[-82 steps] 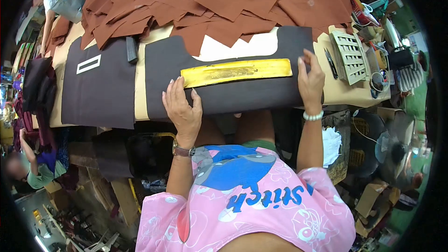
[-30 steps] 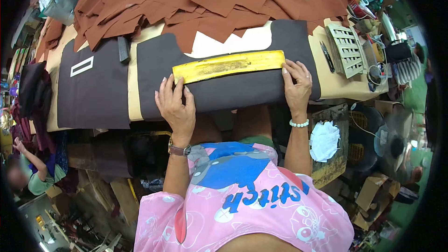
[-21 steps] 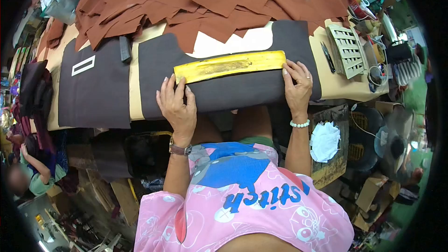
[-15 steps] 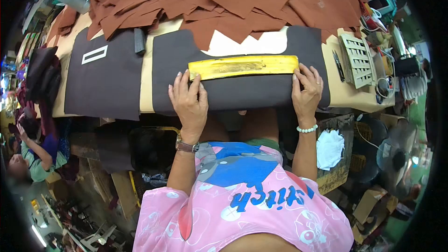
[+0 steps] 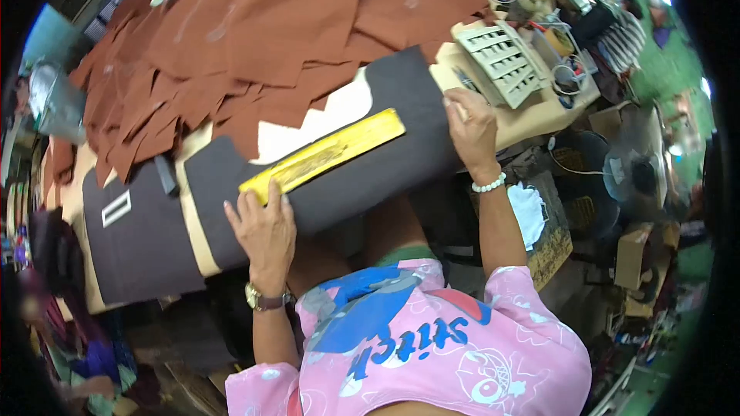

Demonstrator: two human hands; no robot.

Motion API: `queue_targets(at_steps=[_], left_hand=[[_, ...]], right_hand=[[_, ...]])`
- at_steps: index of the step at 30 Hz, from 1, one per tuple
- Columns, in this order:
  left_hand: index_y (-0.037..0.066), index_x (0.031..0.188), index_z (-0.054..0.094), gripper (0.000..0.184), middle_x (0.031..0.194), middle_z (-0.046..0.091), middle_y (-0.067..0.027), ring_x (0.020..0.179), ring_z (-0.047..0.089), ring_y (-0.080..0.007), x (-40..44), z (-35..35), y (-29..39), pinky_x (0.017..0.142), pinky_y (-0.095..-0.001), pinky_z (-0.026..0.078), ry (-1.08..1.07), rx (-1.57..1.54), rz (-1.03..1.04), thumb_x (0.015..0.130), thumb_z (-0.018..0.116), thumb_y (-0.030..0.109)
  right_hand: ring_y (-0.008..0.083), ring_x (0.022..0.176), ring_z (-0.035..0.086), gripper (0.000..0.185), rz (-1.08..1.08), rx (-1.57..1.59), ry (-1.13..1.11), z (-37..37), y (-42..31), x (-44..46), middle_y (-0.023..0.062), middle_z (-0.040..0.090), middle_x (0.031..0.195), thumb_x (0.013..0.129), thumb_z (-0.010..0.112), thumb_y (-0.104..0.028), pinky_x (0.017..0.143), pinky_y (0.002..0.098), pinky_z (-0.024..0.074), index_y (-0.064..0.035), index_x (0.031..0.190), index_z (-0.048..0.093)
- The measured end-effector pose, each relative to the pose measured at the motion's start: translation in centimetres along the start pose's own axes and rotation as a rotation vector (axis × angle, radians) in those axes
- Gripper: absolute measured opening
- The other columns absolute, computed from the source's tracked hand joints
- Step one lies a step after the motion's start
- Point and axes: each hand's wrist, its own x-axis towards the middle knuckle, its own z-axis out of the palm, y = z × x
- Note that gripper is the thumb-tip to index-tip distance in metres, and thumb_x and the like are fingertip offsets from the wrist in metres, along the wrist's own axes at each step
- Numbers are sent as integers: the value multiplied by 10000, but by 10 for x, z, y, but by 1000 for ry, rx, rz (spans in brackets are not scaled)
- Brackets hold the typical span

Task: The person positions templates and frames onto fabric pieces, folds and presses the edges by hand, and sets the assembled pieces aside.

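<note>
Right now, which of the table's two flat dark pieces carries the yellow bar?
The dark piece at right carries the yellow bar; the dark piece at left bears a white frame instead.

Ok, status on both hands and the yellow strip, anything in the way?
Left hand on left end of yellow strip. Right hand off it, past its right end. Strip lying on dark sheet; brown sheets heaped beyond, not touching it.

Green floor [image 5: 682, 81] lies right of the worktable [image 5: 532, 123].
</note>
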Motion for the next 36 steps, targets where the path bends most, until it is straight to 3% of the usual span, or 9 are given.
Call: queue_targets(at_steps=[4, 6, 14, 16, 20, 23, 26, 32, 36], left_hand=[[98, 1176, 572, 313, 959, 515, -142, 949, 515, -303, 1, 2, 1, 935, -525, 382, 17, 11, 20, 897, 511, 228], [92, 1172, 573, 308, 959, 514, -144, 944, 515, -307, 1, 3, 1, 919, -518, 392, 24, 3, 21, 898, 511, 218], [76, 1136, 600, 322, 1025, 539, -174, 1008, 524, -312, 1, 1, 6, 903, -468, 408, -2, -33, -40, 848, 581, 219], [72, 1137, 599, 323, 1025, 542, -176, 1009, 524, -313, 1, 2, 6, 902, -464, 407, -9, -49, -51, 850, 580, 219], [68, 1125, 598, 291, 954, 528, -152, 915, 517, -299, 1, 4, 4, 856, -442, 408, 54, -47, -5, 870, 554, 200], [68, 1110, 601, 269, 915, 521, -137, 869, 515, -290, 2, 1, 4, 838, -434, 407, 81, -25, 20, 879, 544, 193], [68, 1092, 604, 252, 910, 525, -135, 872, 518, -293, 5, 0, 5, 844, -440, 407, 95, -9, 35, 884, 542, 195], [52, 1000, 607, 193, 897, 539, -127, 885, 516, -285, 12, -6, -2, 839, -438, 404, 56, -55, 95, 893, 526, 191], [47, 900, 588, 147, 879, 543, -116, 853, 524, -275, 14, -5, -1, 772, -403, 413, 94, -84, 137, 887, 534, 183]], right_hand=[[330, 840, 605, 150, 173, -205, 213, -47, 69, 13, 154, 642, 915, 814, 589, -110, 759, 399, 463, -1, 890, 658], [334, 850, 606, 174, 375, -331, 223, -69, 99, 27, 155, 644, 934, 827, 576, -131, 768, 402, 465, -14, 918, 668], [349, 935, 620, 328, 406, -500, -33, -108, 210, 59, 196, 648, 1008, 770, 652, -285, 824, 410, 470, -34, 980, 679], [349, 920, 627, 332, 445, -420, -153, -109, 212, 58, 199, 656, 978, 773, 649, -294, 821, 413, 472, -34, 978, 680], [363, 906, 622, 257, 410, -403, -84, -107, 212, 55, 209, 653, 939, 827, 588, -238, 778, 407, 481, -45, 973, 674], [369, 855, 624, 217, 371, -532, 173, -103, 198, 58, 205, 651, 905, 852, 546, -183, 737, 428, 477, -37, 975, 650], [375, 782, 622, 185, 163, -508, 355, -105, 192, 68, 196, 649, 867, 865, 535, -158, 697, 438, 473, -39, 975, 625], [328, 749, 636, 156, -61, -264, 410, -95, 97, 84, 179, 650, 879, 867, 559, -110, 649, 393, 484, -41, 991, 624], [354, 789, 623, 147, 25, -373, 337, -78, 119, 91, 184, 642, 888, 861, 547, -100, 673, 409, 476, -33, 971, 618]])
